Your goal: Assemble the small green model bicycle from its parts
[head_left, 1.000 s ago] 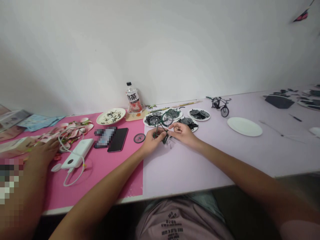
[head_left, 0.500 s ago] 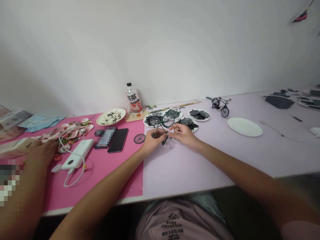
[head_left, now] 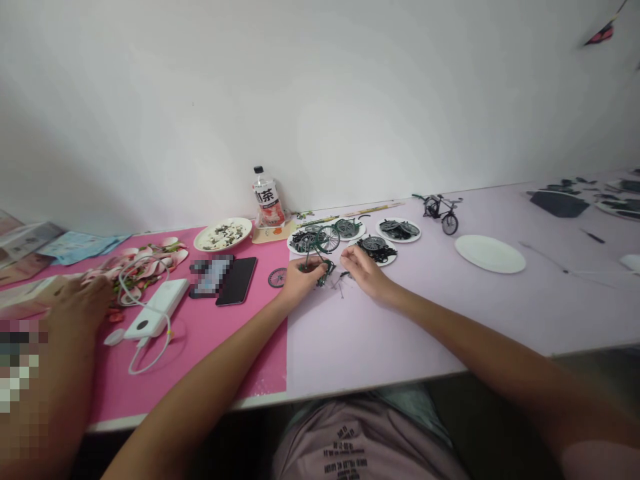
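Head view: the left hand (head_left: 301,283) grips a toy bicycle (head_left: 328,239) above the desk (head_left: 400,340). I can't tell whether the right hand (head_left: 367,273) pinches anything. A loose grip could let the bicycle twist free.

In our left hand (head_left: 303,283) we grip a green bike (head_left: 324,275), its wheel (head_left: 328,239) standing up beyond our fingers. Our right hand (head_left: 367,275) is just beside it, apart from the bike, fingertips drawn together; whether they pinch anything is too small to tell. We see small parts (head_left: 345,274) on the table (head_left: 370,347) between our hands and a loose wheel (head_left: 277,277) just left of them. Beyond are four small plates (head_left: 292,249) of dark parts, a bottle (head_left: 269,203) and, farther right, a black bike (head_left: 441,212) and a white plate (head_left: 490,254). To our left lie a phone (head_left: 237,281), a power bank (head_left: 163,303) and petals (head_left: 150,267), near a co-worker's hand (head_left: 80,303).
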The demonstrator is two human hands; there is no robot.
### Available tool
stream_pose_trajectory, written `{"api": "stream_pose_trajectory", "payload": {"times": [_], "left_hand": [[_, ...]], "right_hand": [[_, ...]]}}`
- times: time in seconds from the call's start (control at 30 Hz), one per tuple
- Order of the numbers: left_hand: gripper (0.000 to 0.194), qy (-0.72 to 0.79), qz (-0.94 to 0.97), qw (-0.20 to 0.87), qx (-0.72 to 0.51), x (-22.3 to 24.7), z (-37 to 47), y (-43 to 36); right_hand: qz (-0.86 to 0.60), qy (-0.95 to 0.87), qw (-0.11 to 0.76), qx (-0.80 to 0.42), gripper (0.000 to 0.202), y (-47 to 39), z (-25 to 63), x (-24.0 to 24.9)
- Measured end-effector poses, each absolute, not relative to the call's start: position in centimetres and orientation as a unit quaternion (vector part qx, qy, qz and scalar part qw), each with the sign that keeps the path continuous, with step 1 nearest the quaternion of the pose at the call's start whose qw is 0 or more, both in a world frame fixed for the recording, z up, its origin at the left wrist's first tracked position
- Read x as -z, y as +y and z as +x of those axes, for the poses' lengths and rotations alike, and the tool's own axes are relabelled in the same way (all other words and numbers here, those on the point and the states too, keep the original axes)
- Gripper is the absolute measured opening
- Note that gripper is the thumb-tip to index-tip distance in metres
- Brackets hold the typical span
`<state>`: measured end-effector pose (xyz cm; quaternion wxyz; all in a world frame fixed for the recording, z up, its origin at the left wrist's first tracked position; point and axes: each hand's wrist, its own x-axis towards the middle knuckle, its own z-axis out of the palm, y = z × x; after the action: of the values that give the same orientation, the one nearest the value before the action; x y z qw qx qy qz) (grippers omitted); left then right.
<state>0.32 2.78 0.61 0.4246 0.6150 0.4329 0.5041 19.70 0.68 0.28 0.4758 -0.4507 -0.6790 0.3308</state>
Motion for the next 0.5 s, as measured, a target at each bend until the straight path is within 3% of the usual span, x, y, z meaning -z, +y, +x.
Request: {"api": "stream_pose_trajectory", "payload": {"times": [0.2, 0.5], "left_hand": [[0.024, 0.433, 0.612, 0.41, -0.52, -0.32, 0.28, 3.04], [0.025, 0.427, 0.627, 0.403, -0.513, -0.76, 0.49, 2.27]], "right_hand": [[-0.401, -0.764, 0.45, -0.231, 0.012, 0.58, 19.79, -0.5], [-0.433, -0.753, 0.472, -0.151, 0.017, 0.9, 19.77, -0.27]]}}
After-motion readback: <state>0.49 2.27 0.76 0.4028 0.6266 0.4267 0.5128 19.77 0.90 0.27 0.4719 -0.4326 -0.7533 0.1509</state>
